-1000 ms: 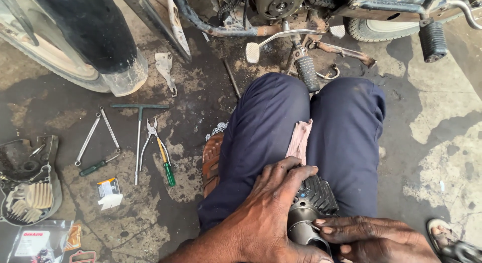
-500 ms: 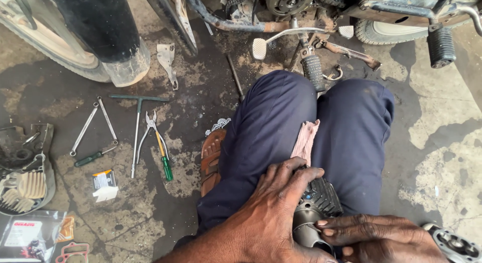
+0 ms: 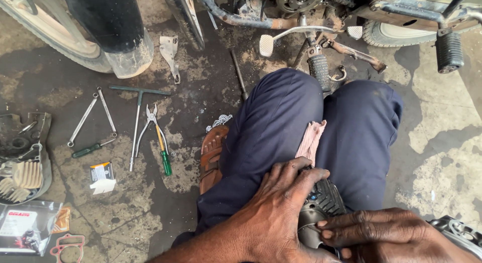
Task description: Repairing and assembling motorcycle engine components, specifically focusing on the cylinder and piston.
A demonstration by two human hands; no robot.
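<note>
A dark round finned engine part (image 3: pixel 321 205) rests on my lap between my knees in blue trousers (image 3: pixel 281 122). My left hand (image 3: pixel 278 207) lies over its left side and top, fingers curled around it. My right hand (image 3: pixel 381 233) reaches in from the right, fingertips on the part's lower rim. A pinkish rag (image 3: pixel 311 141) lies between my thighs just above the part. Much of the part is hidden under both hands.
A motorcycle stands ahead: wheel (image 3: pixel 60 37), foot pegs (image 3: pixel 320 69), brake pedal (image 3: pixel 266 44). On the oily floor to the left lie spanners (image 3: pixel 85 117), a T-wrench (image 3: pixel 136 127), pliers (image 3: pixel 150 122), a green screwdriver (image 3: pixel 163 155), a small box (image 3: pixel 102 176), a parts tray (image 3: pixel 22 157), gasket packets (image 3: pixel 30 225). Brown sandal (image 3: pixel 211 155).
The view has drifted so the floor tools sit slightly further right and lower. Both hands stay on the engine part, with the right hand's fingers shifted a little along its rim.
</note>
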